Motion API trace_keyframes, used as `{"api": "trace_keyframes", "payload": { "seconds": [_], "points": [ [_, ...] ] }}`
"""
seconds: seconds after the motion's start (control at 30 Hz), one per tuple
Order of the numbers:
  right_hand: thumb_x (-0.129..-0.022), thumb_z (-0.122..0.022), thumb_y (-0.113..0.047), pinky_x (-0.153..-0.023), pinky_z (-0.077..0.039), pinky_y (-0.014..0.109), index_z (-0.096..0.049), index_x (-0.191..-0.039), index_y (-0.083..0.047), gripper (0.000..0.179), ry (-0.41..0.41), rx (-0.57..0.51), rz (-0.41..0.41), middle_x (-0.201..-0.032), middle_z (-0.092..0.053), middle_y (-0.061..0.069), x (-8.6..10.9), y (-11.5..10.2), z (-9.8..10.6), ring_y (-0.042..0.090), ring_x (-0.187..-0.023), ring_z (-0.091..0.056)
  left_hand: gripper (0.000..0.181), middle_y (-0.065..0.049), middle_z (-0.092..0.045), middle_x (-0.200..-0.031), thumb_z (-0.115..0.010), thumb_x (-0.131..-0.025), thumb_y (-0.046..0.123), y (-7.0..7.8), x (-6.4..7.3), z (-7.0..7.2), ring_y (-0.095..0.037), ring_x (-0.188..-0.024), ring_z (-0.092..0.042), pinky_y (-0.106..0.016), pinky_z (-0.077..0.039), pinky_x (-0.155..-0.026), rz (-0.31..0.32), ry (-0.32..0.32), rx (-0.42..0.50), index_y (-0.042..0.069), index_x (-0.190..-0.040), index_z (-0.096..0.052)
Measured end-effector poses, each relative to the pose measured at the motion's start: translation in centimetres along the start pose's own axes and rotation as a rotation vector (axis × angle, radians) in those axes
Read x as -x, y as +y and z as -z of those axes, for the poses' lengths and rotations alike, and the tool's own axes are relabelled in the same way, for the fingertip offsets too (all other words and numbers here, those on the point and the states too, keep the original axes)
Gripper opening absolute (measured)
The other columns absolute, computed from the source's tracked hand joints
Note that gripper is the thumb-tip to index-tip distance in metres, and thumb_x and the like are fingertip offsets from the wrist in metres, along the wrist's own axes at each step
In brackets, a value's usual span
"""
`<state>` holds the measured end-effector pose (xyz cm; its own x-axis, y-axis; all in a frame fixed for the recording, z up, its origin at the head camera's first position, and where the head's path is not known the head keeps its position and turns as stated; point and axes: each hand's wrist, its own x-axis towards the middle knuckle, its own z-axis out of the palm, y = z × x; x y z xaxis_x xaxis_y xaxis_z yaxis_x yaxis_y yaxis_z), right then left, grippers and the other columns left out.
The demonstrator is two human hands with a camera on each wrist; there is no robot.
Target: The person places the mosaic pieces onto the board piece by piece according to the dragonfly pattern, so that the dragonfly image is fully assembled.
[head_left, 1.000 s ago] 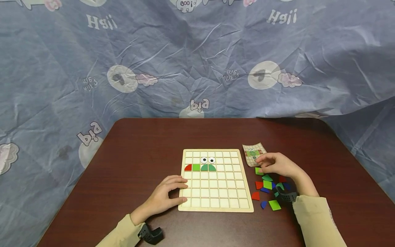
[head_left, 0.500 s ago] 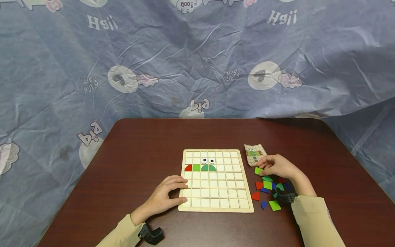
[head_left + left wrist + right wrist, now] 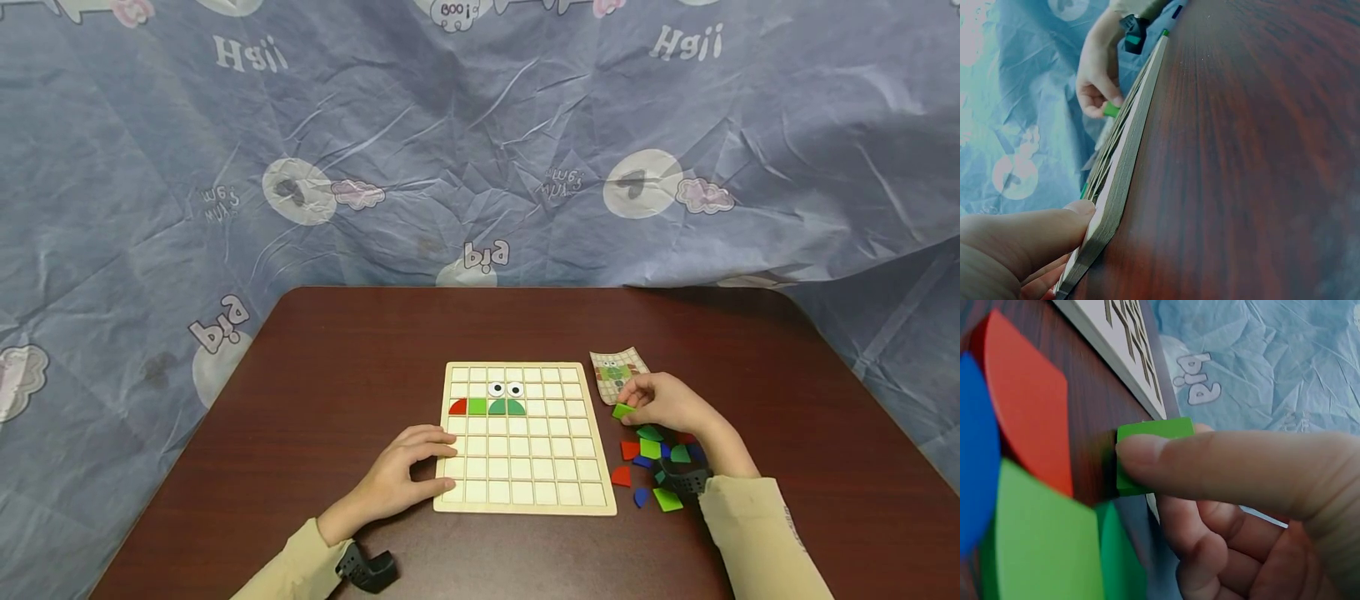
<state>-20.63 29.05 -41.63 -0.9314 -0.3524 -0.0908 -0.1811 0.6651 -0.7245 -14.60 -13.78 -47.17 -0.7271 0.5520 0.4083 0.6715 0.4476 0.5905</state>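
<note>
My right hand (image 3: 670,407) pinches a light green square tile (image 3: 1163,427) between thumb and fingers, by the lower edge of a small pattern card (image 3: 609,367). On the left, my left hand (image 3: 393,473) rests its fingertips and thumb on the left edge of the pale wooden grid board (image 3: 523,507). Set in the board's third row are a red quarter-round tile (image 3: 458,407), a light green square (image 3: 477,407) and two dark green quarter-rounds (image 3: 507,407). Two round eye pieces (image 3: 506,389) sit just above the dark green ones.
Loose tiles lie right of the board, among them a red one (image 3: 621,476), a blue one (image 3: 641,497) and a green square (image 3: 667,499). Some are partly hidden under my right wrist. A patterned cloth (image 3: 480,167) hangs behind the brown table (image 3: 360,333).
My right hand has taken hold of the green square tile and moved it slightly left, off the top of the loose pile. The left hand stays in place on the board's edge.
</note>
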Motion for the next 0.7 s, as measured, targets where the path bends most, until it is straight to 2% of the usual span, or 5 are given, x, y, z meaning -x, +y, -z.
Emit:
{"api": "trace_keyframes", "payload": {
  "seconds": [0.2,0.5,0.7],
  "points": [
    [-0.076,-0.079,-0.016,-0.068,-0.052,0.030,-0.068,-0.089,-0.005,0.020,0.041,0.002,0.024,-0.084,-0.065,0.002,-0.3,-1.4,-0.5,0.018,-0.077,-0.061,0.035,0.003,-0.060,-0.121,-0.077,-0.078,0.030,0.0,-0.1,0.0,-0.018,-0.120,-0.046,-0.038,-0.039,-0.099,0.005,-0.005,0.004,0.013,-0.108,-0.069],
    [-0.083,-0.073,-0.020,-0.071,-0.054,0.031,-0.072,-0.099,-0.008,0.021,0.086,-0.034,0.030,-0.092,-0.068,0.003,-1.0,-3.8,-1.6,0.018,-0.082,-0.063,0.035,0.005,-0.060,-0.121,-0.077,-0.078,0.030,0.0,0.0,0.1,-0.018,-0.121,-0.046,-0.039,-0.039,-0.099,0.018,-0.012,0.015,0.014,-0.108,-0.069],
    [-0.086,-0.069,-0.019,-0.070,-0.053,0.030,-0.073,-0.100,-0.010,0.018,0.123,-0.015,0.087,-0.096,-0.070,0.003,-1.6,-4.7,-3.0,0.018,-0.084,-0.063,0.034,0.004,-0.060,-0.121,-0.077,-0.078,0.029,0.0,0.0,0.0,-0.019,-0.120,-0.046,-0.039,-0.039,-0.099,0.013,-0.010,0.018,0.014,-0.108,-0.069]
  ]
}}
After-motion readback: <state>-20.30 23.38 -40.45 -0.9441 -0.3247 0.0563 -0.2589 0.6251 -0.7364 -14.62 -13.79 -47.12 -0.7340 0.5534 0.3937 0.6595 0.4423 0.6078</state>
